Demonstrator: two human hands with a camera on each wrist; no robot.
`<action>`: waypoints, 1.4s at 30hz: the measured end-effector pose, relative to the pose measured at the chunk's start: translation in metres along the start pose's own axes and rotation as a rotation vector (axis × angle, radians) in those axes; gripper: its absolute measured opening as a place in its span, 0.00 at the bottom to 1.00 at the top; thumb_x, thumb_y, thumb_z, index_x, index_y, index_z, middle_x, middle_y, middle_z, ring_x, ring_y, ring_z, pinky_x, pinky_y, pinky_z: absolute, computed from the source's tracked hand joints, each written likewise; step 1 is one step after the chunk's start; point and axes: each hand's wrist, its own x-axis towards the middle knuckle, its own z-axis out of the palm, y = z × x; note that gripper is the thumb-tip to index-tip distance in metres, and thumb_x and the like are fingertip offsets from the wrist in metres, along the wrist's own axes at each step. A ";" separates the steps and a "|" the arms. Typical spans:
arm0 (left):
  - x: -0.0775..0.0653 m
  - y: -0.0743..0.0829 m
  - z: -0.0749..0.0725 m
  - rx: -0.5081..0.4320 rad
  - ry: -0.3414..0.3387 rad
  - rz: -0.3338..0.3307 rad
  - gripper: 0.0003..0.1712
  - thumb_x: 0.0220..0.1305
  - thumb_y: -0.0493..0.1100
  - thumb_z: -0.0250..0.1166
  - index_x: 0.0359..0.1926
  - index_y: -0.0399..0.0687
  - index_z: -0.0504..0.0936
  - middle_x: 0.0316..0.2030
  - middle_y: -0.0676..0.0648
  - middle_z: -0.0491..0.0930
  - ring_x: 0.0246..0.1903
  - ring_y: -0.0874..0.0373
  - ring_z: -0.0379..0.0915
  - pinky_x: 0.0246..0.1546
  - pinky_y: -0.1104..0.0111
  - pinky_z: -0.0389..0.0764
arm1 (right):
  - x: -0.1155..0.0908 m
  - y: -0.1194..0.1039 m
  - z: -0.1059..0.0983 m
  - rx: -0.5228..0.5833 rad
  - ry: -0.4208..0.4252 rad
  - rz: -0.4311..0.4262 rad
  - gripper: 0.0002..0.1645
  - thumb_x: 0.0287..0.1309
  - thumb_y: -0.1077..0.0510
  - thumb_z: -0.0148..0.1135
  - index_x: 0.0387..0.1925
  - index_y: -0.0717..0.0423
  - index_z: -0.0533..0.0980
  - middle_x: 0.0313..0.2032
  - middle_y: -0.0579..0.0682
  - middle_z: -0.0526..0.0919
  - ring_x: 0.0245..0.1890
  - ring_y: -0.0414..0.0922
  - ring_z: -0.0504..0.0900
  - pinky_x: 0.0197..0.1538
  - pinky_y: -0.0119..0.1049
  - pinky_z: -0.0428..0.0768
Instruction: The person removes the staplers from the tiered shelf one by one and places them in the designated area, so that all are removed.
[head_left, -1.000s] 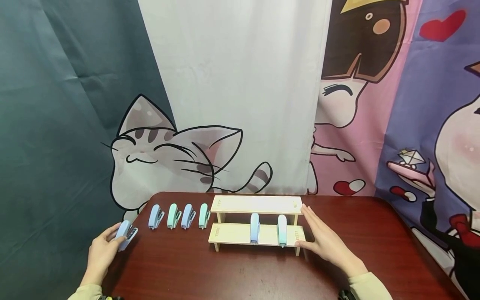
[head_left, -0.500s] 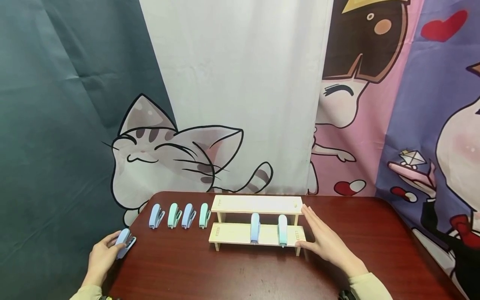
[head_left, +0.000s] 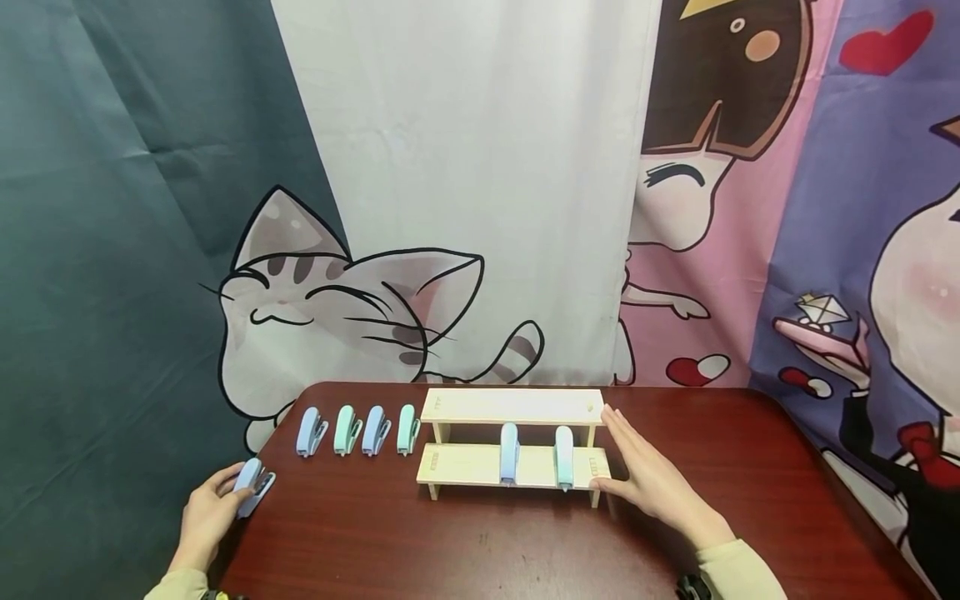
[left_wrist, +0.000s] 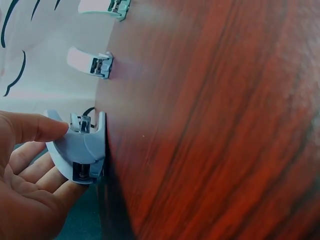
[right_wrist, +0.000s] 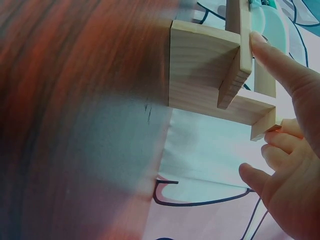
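Observation:
At the table's left edge, my left hand (head_left: 204, 515) pinches a light blue stapler (head_left: 253, 487) between thumb and fingers. In the left wrist view that stapler (left_wrist: 80, 147) has its base right at the tabletop edge, with the thumb on one side and fingers beneath. My right hand (head_left: 663, 487) rests at the right end of a two-step wooden rack (head_left: 465, 465), thumb on the lower step, straight fingers beside the upper one. On the lower step stand a blue stapler (head_left: 509, 454) and a mint stapler (head_left: 564, 458).
Left of the rack, a row of staplers stands on the dark red table (head_left: 480, 550): blue (head_left: 308, 432), mint (head_left: 345, 430), blue (head_left: 374, 430) and mint (head_left: 407, 429). A cartoon-printed curtain (head_left: 480, 183) hangs directly behind the table.
Over the first half second my left hand brought the blue stapler down a little toward the table edge; since then it has barely moved. The right hand keeps its place at the rack.

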 end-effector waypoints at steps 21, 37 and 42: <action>0.001 -0.006 -0.001 -0.024 -0.036 0.008 0.35 0.64 0.37 0.64 0.70 0.31 0.65 0.63 0.27 0.70 0.42 0.63 0.75 0.31 0.76 0.76 | -0.001 0.002 0.002 0.007 -0.007 0.003 0.66 0.49 0.36 0.76 0.79 0.58 0.52 0.77 0.60 0.54 0.75 0.60 0.56 0.66 0.18 0.39; -0.006 0.019 -0.009 0.012 -0.005 0.046 0.37 0.68 0.38 0.64 0.73 0.32 0.62 0.68 0.28 0.65 0.66 0.34 0.64 0.52 0.68 0.76 | -0.001 0.002 0.001 -0.007 -0.007 0.004 0.67 0.49 0.36 0.76 0.79 0.57 0.52 0.77 0.59 0.54 0.75 0.58 0.57 0.66 0.19 0.40; -0.011 0.036 -0.007 -0.040 -0.007 0.044 0.37 0.68 0.38 0.63 0.74 0.33 0.61 0.70 0.28 0.62 0.70 0.33 0.59 0.65 0.42 0.64 | -0.001 0.002 0.001 -0.010 -0.001 0.000 0.67 0.48 0.37 0.77 0.79 0.57 0.52 0.77 0.60 0.54 0.75 0.59 0.57 0.66 0.19 0.40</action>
